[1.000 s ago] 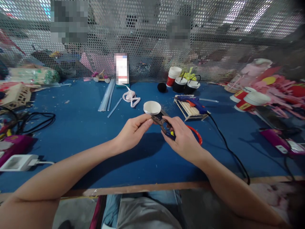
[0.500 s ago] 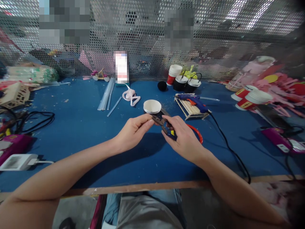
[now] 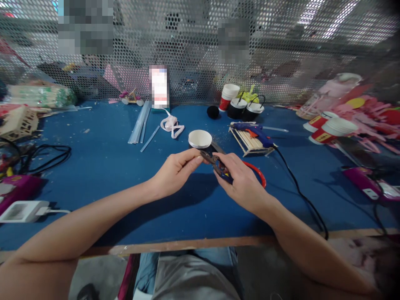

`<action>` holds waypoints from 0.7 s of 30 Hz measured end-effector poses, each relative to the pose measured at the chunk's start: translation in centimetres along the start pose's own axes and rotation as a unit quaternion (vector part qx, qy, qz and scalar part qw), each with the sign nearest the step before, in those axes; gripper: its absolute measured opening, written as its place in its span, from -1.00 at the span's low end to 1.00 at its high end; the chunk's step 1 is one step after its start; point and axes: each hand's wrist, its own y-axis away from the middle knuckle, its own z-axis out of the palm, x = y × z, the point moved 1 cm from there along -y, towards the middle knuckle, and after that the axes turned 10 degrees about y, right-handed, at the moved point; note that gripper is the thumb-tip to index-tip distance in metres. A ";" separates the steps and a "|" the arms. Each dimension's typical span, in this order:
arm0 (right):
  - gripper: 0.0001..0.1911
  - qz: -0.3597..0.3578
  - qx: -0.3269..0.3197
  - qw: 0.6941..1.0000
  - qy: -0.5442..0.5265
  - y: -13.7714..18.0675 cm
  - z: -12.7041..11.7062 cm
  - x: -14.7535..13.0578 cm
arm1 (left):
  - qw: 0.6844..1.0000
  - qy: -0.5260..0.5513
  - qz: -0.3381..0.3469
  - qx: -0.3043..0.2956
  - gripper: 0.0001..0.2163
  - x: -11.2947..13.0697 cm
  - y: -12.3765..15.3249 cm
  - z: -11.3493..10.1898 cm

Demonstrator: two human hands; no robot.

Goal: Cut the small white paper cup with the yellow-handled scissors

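My right hand (image 3: pixel 242 177) is wrapped round a pair of pliers (image 3: pixel 216 163), whose dark jaws point left. At the jaws' tips, my left hand (image 3: pixel 176 173) has its thumb and forefinger pinched together; what lies between them is too small or hidden to make out. Just beyond my fingers stands a paper cup (image 3: pixel 200 139) with a white rim and dark outside, its lower part hidden by my hands. A red curved handle (image 3: pixel 258 173) shows behind my right hand, on the blue table (image 3: pixel 125 171).
A blue glue gun (image 3: pixel 254 131) rests on a small stick rack, its black cord running toward the front edge. Black cups (image 3: pixel 253 111) and a black ball (image 3: pixel 213 111) stand behind. Clear glue sticks (image 3: pixel 140 123) and white ribbon (image 3: pixel 171 125) lie back left, near a phone (image 3: pixel 159 87).
The pliers' handles look slightly closer together in my right hand. My left hand holds nearly the same place, and the cup has not moved.
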 end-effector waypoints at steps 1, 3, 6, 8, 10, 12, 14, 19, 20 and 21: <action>-0.53 -0.001 0.002 1.000 0.000 0.0 0.0 0.0 | 1.000 -0.001 0.000 0.000 -0.79 0.0 0.0 0.0; -0.54 -0.002 0.004 1.000 -0.001 0.0 0.0 -0.1 | 1.000 -0.002 -0.002 0.003 -0.78 -0.1 0.0 0.0; -0.55 0.001 0.003 1.000 -0.001 0.0 0.0 -0.1 | 1.000 -0.004 -0.003 0.006 -0.78 -0.2 0.0 0.0; -0.57 0.001 0.001 1.000 0.001 0.0 0.0 -0.1 | 1.000 -0.005 0.000 0.007 -0.78 -0.2 0.0 0.0; -0.57 0.002 0.001 1.000 0.000 0.1 0.0 0.0 | 1.000 -0.008 0.003 0.009 -0.78 -0.2 0.0 0.1; -0.58 0.004 0.002 1.000 -0.006 0.1 0.1 0.0 | 1.000 -0.012 0.005 0.011 -0.78 -0.2 0.1 0.1; -0.59 0.006 0.003 1.000 -0.013 0.1 0.2 0.0 | 1.000 -0.011 0.006 0.013 -0.78 -0.2 0.1 0.2; -0.61 0.007 0.004 1.000 -0.013 0.1 0.4 0.2 | 0.999 0.032 -0.011 0.004 -0.77 -0.2 0.0 0.2; -0.61 0.008 0.003 1.000 -0.013 0.1 0.4 0.3 | 0.999 0.041 -0.018 -0.001 -0.77 -0.2 0.0 0.1; -0.61 0.009 0.001 1.000 -0.014 0.1 0.5 0.3 | 0.998 0.051 -0.026 -0.007 -0.76 -0.1 -0.1 0.0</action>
